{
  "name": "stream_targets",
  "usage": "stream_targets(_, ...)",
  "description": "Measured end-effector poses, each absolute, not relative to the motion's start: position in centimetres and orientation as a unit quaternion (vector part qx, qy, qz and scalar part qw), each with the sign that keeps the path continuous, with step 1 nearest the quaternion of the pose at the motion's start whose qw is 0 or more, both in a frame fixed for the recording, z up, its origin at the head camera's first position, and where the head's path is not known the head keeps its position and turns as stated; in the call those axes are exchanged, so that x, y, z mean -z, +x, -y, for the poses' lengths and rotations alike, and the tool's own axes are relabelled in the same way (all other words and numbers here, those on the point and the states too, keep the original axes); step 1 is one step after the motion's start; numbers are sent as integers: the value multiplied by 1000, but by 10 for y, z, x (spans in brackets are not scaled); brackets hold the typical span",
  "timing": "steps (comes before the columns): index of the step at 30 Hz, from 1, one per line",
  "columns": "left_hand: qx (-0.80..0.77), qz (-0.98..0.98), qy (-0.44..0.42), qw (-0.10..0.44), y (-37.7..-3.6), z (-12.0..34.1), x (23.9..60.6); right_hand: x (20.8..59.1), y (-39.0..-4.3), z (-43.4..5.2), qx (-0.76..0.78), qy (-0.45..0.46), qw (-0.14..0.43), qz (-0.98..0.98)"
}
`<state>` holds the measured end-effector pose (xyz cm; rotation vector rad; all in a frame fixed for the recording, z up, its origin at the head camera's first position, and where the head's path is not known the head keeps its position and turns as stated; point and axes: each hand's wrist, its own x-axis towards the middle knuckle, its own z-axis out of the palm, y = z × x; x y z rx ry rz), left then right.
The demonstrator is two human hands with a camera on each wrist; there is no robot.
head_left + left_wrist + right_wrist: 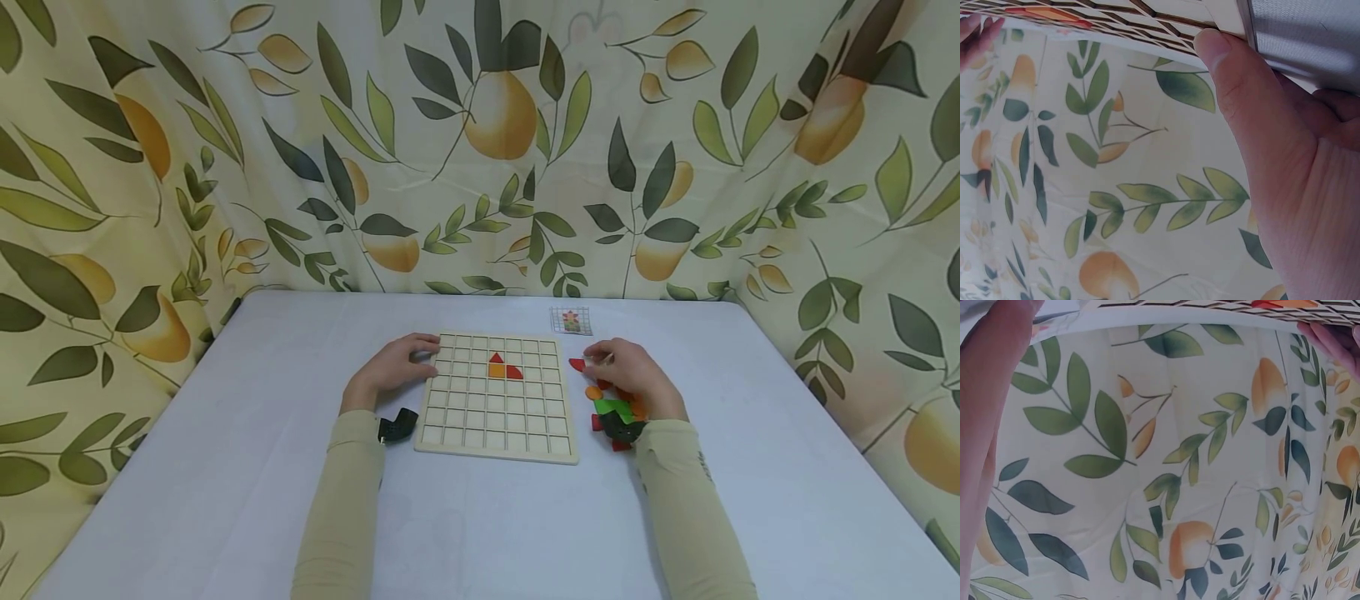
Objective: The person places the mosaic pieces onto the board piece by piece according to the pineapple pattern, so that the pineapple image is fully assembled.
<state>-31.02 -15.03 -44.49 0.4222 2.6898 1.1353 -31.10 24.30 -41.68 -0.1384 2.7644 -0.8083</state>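
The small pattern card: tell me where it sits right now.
In the head view the small pattern card lies on the table near its far edge, just beyond the wooden grid board's far right corner and past the right hand.

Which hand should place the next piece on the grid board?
The right hand, probably. It sits by the loose coloured pieces, fingers at a red piece beside the grid board. The left hand rests on the board's left edge, steadying it.

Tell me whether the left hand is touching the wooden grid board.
Touching. In the left wrist view the thumb presses against the wooden grid board at its edge; the head view shows the left hand resting on the board's left side.
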Motion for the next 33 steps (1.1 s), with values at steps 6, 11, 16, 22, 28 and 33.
stream_targets(6,-383,-907,147,94,-310,150,446,419,-310,-241,287,-65,139,-946)
stream_targets(11,-387,-906,144,91,-310,150,446,421,-311,-239,282,-65,134,-948)
stream_targets(16,-389,-905,146,90,-310,150,446,423,-314,-237,267,-73,119,-953)
stream_targets(22,-391,-904,144,93,-311,150,445,422,-316,-235,265,-73,107,-956)
stream_targets(28,-387,-905,149,90,-310,150,442,412,-314,-219,300,-61,100,-947)
stream_targets(33,-388,-905,149,90,-309,151,443,409,-313,-188,295,-119,64,-946)
